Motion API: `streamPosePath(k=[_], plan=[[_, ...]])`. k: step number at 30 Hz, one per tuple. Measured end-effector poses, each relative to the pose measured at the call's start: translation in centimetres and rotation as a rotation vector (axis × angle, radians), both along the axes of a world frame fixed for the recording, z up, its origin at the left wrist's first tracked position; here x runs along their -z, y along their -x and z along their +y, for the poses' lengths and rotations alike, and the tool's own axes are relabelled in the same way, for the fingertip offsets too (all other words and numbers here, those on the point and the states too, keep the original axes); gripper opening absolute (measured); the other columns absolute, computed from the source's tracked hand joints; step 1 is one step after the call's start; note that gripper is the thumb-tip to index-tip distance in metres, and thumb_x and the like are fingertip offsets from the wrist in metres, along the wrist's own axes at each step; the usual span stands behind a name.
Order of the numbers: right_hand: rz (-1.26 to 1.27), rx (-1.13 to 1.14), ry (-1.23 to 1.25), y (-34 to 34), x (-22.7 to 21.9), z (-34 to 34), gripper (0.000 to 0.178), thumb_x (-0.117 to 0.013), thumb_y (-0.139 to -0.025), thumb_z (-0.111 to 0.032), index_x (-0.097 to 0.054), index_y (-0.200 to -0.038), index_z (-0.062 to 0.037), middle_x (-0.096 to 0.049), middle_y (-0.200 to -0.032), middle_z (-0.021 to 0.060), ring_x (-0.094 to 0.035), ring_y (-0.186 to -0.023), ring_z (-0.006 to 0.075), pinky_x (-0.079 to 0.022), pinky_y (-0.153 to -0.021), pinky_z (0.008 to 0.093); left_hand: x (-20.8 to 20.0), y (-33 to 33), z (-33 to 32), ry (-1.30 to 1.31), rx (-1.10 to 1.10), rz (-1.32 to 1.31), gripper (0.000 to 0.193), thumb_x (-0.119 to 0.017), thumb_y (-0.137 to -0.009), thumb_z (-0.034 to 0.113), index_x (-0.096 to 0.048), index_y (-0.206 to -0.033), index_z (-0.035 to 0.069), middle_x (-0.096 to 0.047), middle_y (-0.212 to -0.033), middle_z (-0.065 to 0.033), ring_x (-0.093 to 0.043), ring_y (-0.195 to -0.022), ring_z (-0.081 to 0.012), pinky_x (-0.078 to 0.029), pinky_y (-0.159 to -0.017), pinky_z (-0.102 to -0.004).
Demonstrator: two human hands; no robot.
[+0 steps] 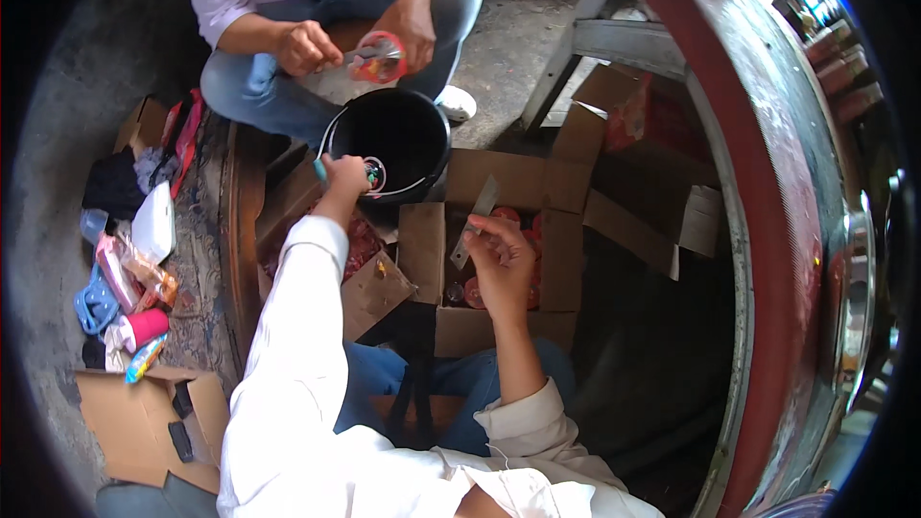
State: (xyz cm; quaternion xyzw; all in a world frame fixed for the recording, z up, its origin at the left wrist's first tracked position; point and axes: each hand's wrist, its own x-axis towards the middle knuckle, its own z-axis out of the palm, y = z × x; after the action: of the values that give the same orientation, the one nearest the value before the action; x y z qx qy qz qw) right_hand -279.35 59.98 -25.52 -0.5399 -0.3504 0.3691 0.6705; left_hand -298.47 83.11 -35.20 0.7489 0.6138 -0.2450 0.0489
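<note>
My left hand [345, 176] is closed at the near-left rim of a black bucket [393, 125]. By its fingers is a small, clear round-rimmed container [376, 176] with something green inside; the grip is partly hidden. A turquoise piece [319, 170] shows beside the hand, near the bucket's wire handle. My right hand [504, 254] has its fingers curled round a flat, greyish metal blade [486, 196], tilted upward. Below that hand stands an open cardboard box [460, 328] holding red round-lidded containers [473, 293].
Across from me a seated person [326, 48] holds a red-rimmed clear container [380, 56]. Another carton with red packets [362, 247] lies left of the box. Loose packages and a pink cup [148, 326] sit far left. A red-edged table [715, 86] curves along the right.
</note>
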Motion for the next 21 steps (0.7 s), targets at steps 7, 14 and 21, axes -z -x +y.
streamPosePath(k=[7,14,21], plan=[[-0.116,0.034,-0.034,-0.7,-1.0,-1.0,0.020,-0.066,-0.076,0.001,-0.065,-0.095,-0.0038,-0.060,-0.092,0.0036,-0.060,-0.078,0.0090,-0.046,-0.069,0.0208,0.2,0.6,-1.5,-0.048,-0.057,-0.157,0.059,-0.073,-0.062,0.043,-0.056,-0.111,0.013,-0.061,-0.111,-0.0157,-0.058,-0.105,-0.0297,-0.032,-0.098,-0.0532],[0.051,0.213,-0.155,-1.2,-2.5,-1.3,0.019,-0.065,-0.076,0.002,-0.066,-0.094,-0.0039,-0.063,-0.090,0.0039,-0.059,-0.078,0.0077,-0.046,-0.069,0.0204,2.4,1.9,-7.8,0.050,-0.533,-1.347,0.051,-0.071,-0.077,0.037,-0.052,-0.104,-0.001,-0.060,-0.093,-0.0080,-0.057,-0.082,-0.0137,-0.047,-0.070,-0.0286],[0.550,0.322,-0.116,-2.8,0.1,-2.5,0.022,-0.065,-0.078,0.000,-0.062,-0.100,0.0023,-0.063,-0.095,0.0052,-0.057,-0.079,0.0082,-0.044,-0.071,0.0189,-9.5,-3.0,-13.4,0.412,-0.622,-1.928,0.033,-0.059,-0.089,0.028,-0.051,-0.114,0.007,-0.059,-0.104,-0.0020,-0.056,-0.094,-0.0117,-0.045,-0.080,-0.0279]])
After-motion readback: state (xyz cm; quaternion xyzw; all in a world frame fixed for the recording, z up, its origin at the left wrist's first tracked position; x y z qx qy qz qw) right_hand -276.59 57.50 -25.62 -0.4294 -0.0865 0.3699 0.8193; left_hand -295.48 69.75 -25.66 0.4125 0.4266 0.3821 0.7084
